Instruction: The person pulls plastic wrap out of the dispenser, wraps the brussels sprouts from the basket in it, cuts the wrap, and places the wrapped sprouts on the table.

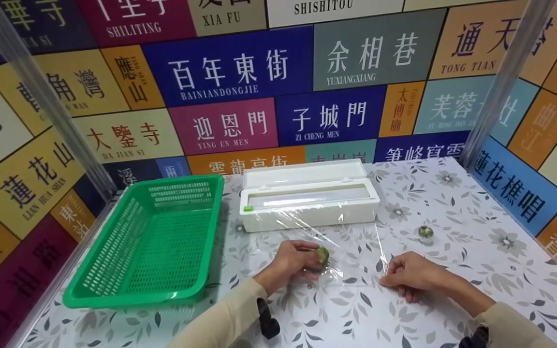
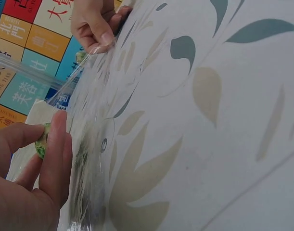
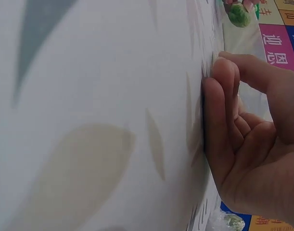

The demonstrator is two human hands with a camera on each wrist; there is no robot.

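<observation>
My left hand (image 1: 298,261) holds a small green Brussels sprout (image 1: 324,255) between thumb and fingers, over the plastic wrap. The clear plastic wrap (image 1: 356,256) stretches from a white dispenser box (image 1: 307,220) down toward both hands. At the wrap's right corner, my right hand (image 1: 416,275) pinches its edge between thumb and forefinger, close to the table. In the left wrist view, the sprout (image 2: 42,140) shows between the fingertips; the right wrist view shows it (image 3: 238,15) at the top. A second sprout (image 1: 424,233), wrapped in film, sits beyond the right hand.
On the left stands a green plastic basket (image 1: 138,299) with perforated sides. The dispenser's lid (image 1: 302,174) is raised at the back, and a green slider (image 1: 248,209) sits at its left end. A floral cloth (image 1: 452,203) covers the table, with a sign-patterned wall (image 1: 230,67) behind.
</observation>
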